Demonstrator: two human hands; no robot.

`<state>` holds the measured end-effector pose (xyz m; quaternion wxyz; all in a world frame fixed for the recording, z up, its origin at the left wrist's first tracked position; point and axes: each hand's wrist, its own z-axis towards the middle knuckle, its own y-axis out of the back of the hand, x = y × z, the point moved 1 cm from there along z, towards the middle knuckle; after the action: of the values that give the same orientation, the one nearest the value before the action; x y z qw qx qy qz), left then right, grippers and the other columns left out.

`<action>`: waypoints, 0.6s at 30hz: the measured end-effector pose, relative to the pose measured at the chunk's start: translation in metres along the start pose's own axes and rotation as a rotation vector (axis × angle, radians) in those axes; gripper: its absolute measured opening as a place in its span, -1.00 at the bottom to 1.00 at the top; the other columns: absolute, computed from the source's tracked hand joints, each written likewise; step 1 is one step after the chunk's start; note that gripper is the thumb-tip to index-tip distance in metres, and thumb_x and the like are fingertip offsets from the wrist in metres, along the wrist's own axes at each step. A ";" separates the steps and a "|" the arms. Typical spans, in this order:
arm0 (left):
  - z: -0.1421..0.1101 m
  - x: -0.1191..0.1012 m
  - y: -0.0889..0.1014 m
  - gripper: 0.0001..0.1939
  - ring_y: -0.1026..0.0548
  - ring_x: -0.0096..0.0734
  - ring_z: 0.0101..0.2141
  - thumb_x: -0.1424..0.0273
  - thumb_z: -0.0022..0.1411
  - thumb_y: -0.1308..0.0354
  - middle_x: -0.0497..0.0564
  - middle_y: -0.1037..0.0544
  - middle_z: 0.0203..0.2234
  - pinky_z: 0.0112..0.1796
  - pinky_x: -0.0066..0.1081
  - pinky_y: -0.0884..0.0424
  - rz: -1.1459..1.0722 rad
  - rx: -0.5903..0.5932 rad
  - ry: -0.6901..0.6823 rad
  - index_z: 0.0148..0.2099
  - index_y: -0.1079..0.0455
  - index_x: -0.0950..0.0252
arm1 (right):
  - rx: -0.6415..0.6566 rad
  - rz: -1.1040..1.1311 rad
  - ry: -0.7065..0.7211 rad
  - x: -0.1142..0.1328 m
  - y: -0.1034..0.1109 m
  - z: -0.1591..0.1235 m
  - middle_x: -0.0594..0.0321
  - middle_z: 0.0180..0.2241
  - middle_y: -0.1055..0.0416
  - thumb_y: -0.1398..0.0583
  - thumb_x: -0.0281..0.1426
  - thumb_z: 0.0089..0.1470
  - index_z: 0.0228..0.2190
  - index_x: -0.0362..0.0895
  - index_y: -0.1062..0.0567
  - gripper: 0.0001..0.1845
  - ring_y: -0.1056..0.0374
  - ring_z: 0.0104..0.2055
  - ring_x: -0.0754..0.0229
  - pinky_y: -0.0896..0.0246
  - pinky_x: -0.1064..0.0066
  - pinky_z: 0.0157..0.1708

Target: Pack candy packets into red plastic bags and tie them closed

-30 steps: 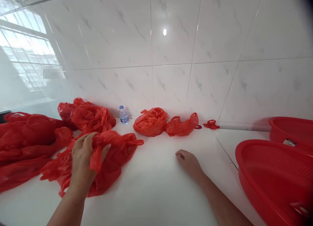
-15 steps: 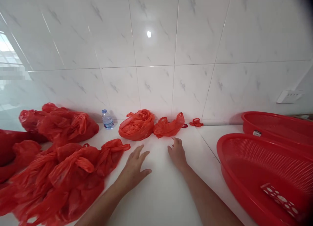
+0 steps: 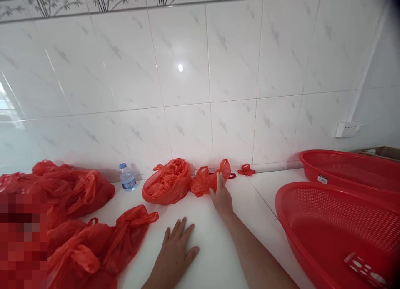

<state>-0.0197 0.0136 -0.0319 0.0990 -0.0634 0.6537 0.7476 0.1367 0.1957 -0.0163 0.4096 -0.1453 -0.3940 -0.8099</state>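
Observation:
My left hand (image 3: 177, 250) lies over the white tabletop with its fingers spread, holding nothing. Farther forward, my right hand (image 3: 222, 197) reaches to a small crumpled red plastic bag (image 3: 202, 181) by the wall. Its fingertips overlap the bag's right side; whether they touch it I cannot tell. Those fingers are stretched out, not closed around anything. Just left of that bag sits a rounder red plastic bag (image 3: 168, 185) stuffed with more red plastic. A small red scrap of plastic (image 3: 246, 170) rests to the right, against the wall.
Several full red plastic bags (image 3: 75, 193) crowd the left side. A small water bottle (image 3: 127, 178) with a blue cap stands at the wall. On the right are two red plastic baskets, one in front (image 3: 300, 222) and one behind (image 3: 315, 164). A socket (image 3: 346, 130) is on the tiled wall.
The view has tilted up, showing a bamboo-patterned tile border. My right hand has moved forward to the small red bag. My left hand has drawn back toward me and flattened.

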 end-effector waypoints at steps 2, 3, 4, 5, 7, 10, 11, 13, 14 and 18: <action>0.001 0.001 -0.001 -0.43 0.07 -0.11 0.26 0.06 0.24 0.12 0.02 0.03 0.28 0.16 0.05 0.08 -0.013 -0.001 0.006 0.26 -0.07 0.07 | 0.089 -0.039 -0.022 -0.004 -0.001 0.000 0.03 0.19 -0.07 -0.06 -0.44 0.04 0.21 -0.08 0.11 -0.25 -0.24 0.07 0.03 -0.25 0.29 -0.18; 0.001 0.002 -0.001 -0.43 0.06 -0.10 0.25 0.07 0.23 0.11 0.02 0.01 0.28 0.16 0.05 0.09 -0.025 -0.003 0.008 0.25 -0.09 0.07 | 0.129 -0.063 -0.038 -0.006 -0.001 -0.001 0.02 0.13 -0.19 -0.08 -0.45 0.01 0.19 -0.09 0.03 -0.28 -0.32 -0.03 0.03 -0.25 0.30 -0.23; 0.000 0.002 -0.001 -0.44 0.05 -0.09 0.25 0.08 0.22 0.08 0.03 -0.01 0.27 0.16 0.06 0.09 -0.042 -0.008 0.009 0.24 -0.12 0.08 | 0.159 -0.087 -0.049 -0.007 -0.001 -0.004 0.02 0.04 -0.30 -0.09 -0.48 -0.01 0.14 -0.10 -0.07 -0.35 -0.37 -0.12 0.04 -0.23 0.32 -0.28; 0.000 0.003 -0.001 -0.44 0.03 -0.09 0.25 0.10 0.21 0.06 0.04 -0.04 0.27 0.16 0.06 0.10 -0.066 -0.016 0.009 0.23 -0.13 0.10 | 0.174 -0.105 -0.053 -0.007 0.000 -0.007 0.04 -0.07 -0.38 -0.09 -0.50 -0.02 0.06 -0.11 -0.19 -0.44 -0.39 -0.21 0.06 -0.21 0.34 -0.33; -0.001 0.003 0.000 -0.44 -0.01 -0.09 0.24 0.18 0.19 -0.01 0.08 -0.10 0.24 0.16 0.06 0.10 -0.139 -0.062 0.009 0.23 -0.14 0.13 | 0.172 -0.121 -0.034 -0.001 0.004 -0.016 0.12 -0.25 -0.43 -0.07 -0.53 -0.03 -0.12 -0.11 -0.31 -0.63 -0.37 -0.31 0.11 -0.16 0.38 -0.39; 0.000 -0.004 0.005 -0.39 -0.13 -0.12 0.18 0.26 0.15 -0.07 0.14 -0.18 0.19 0.12 -0.02 -0.07 -0.353 -0.228 0.024 0.24 -0.07 0.19 | 0.161 -0.127 0.041 0.021 0.012 -0.036 0.19 -0.33 -0.39 -0.06 -0.55 -0.03 -0.25 -0.12 -0.32 -0.76 -0.32 -0.33 0.15 -0.12 0.41 -0.38; 0.003 -0.008 0.006 -0.36 -0.20 -0.11 0.13 0.25 0.14 -0.08 0.16 -0.20 0.17 0.07 -0.06 -0.18 -0.460 -0.306 0.063 0.25 -0.03 0.21 | 0.161 -0.126 0.073 0.030 0.015 -0.044 0.19 -0.33 -0.37 -0.06 -0.56 -0.03 -0.27 -0.13 -0.32 -0.78 -0.30 -0.32 0.15 -0.11 0.41 -0.37; 0.011 -0.016 0.008 -0.28 -0.35 -0.11 0.00 0.18 0.10 -0.13 0.21 -0.24 0.10 -0.09 -0.13 -0.35 -0.704 -0.451 0.182 0.24 0.03 0.24 | 0.179 -0.119 0.148 0.048 0.021 -0.061 0.22 -0.35 -0.35 -0.07 -0.56 -0.02 -0.33 -0.12 -0.32 -0.83 -0.27 -0.32 0.17 -0.11 0.41 -0.34; 0.016 -0.020 0.009 -0.23 -0.40 -0.13 -0.06 0.16 0.06 -0.17 0.22 -0.27 0.06 -0.15 -0.16 -0.39 -0.822 -0.513 0.247 0.24 0.05 0.26 | 0.192 -0.106 0.195 0.057 0.023 -0.070 0.24 -0.36 -0.33 -0.07 -0.55 -0.01 -0.36 -0.11 -0.32 -0.86 -0.26 -0.33 0.17 -0.11 0.41 -0.34; 0.035 -0.026 0.007 -0.16 -0.48 -0.25 -0.22 0.25 -0.10 -0.32 0.17 -0.40 -0.10 -0.25 -0.28 -0.42 -1.198 -0.607 0.340 0.18 -0.03 0.27 | 0.198 -0.006 0.325 0.073 0.035 -0.095 0.22 -0.36 -0.33 -0.08 -0.56 0.00 -0.33 -0.11 -0.36 -0.84 -0.27 -0.30 0.15 -0.16 0.38 -0.29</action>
<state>0.0048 0.0458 -0.0149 0.3689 -0.5545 0.2745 0.6936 0.1266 0.0712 -0.0195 0.4777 0.0295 -0.4008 -0.7812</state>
